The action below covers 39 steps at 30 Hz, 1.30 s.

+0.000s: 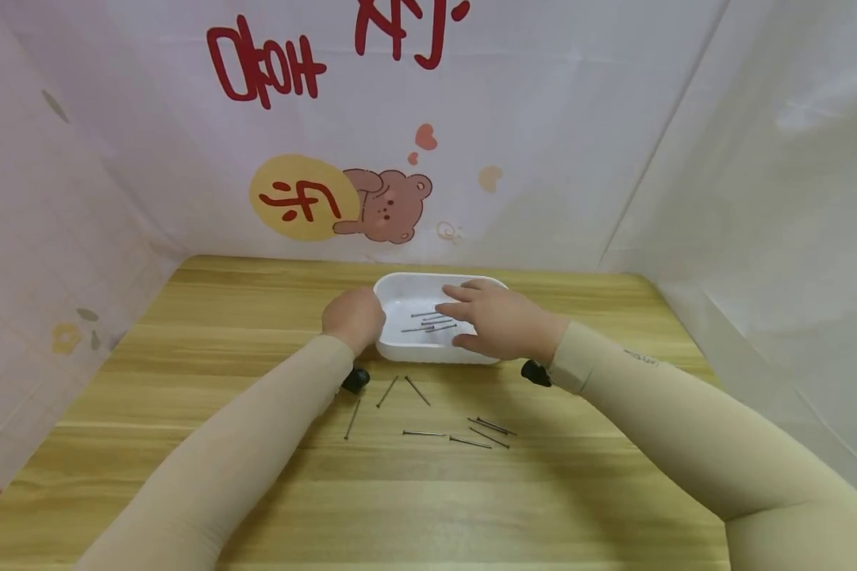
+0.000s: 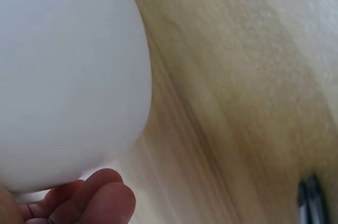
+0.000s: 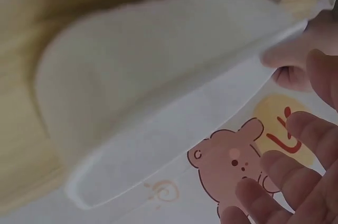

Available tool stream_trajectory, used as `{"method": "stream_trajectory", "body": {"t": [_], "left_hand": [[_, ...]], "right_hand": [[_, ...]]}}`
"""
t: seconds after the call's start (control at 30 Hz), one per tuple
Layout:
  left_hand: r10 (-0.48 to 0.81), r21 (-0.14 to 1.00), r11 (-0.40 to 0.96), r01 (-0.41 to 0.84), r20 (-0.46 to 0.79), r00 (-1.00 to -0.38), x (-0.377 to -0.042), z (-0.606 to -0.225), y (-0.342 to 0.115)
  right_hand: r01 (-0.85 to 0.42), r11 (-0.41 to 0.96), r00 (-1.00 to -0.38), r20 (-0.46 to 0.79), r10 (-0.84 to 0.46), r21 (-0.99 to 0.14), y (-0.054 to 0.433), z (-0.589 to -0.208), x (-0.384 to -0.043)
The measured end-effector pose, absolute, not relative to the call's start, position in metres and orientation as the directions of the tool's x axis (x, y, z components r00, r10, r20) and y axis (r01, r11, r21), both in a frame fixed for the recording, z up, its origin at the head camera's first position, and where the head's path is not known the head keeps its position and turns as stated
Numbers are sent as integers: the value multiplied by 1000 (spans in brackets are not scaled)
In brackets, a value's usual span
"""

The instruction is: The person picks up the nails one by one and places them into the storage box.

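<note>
A white oval-cornered plastic tray [image 1: 428, 354] stands near the far edge of the wooden table, with several thin metal nails [image 1: 428, 328] lying in it. At its left end, my left hand [image 1: 353, 319] grips the rim; the left wrist view shows curled fingers [image 2: 108, 203] at the tray's edge. My right hand [image 1: 503, 321] is over the right part of the tray, fingers spread and loosely bent, holding nothing. In the right wrist view its fingers [image 3: 311, 134] stand apart from the tray wall [image 3: 132, 65].
In front of the tray, several loose nails [image 1: 424, 434] lie scattered on the wooden table [image 1: 371, 507]. Behind it hangs a white backdrop [image 1: 557, 159] with a printed bear [image 1: 389, 208] and red characters. A dark wrist device [image 1: 355, 381] shows under the left sleeve.
</note>
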<state>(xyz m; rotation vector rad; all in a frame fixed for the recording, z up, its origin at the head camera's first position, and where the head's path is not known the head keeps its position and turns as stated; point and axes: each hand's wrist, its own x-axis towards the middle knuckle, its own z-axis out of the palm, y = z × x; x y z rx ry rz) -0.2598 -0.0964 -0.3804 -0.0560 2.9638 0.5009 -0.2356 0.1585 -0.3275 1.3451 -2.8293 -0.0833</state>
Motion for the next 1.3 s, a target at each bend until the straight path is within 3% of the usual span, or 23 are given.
{"method": "stream_trajectory", "body": {"t": [0.47, 0.77, 1.03, 1.3], "left_hand": [[-25, 326, 942, -77, -159, -987, -262, -381, -97], [-19, 327, 943, -67, -148, -989, -263, -382, -97], [-21, 325, 943, -67, -142, -990, -263, -382, -98], [-26, 322, 944, -70, -139, -990, -263, -383, -97]], "right_hand": [[-813, 570, -556, 130, -821, 120, 204, -354, -173], [-871, 475, -445, 208, -871, 128, 211, -383, -161], [-885, 455, -432, 190, -882, 99, 216, -397, -157], [-877, 472, -459, 139, -878, 87, 217, -403, -156]]}}
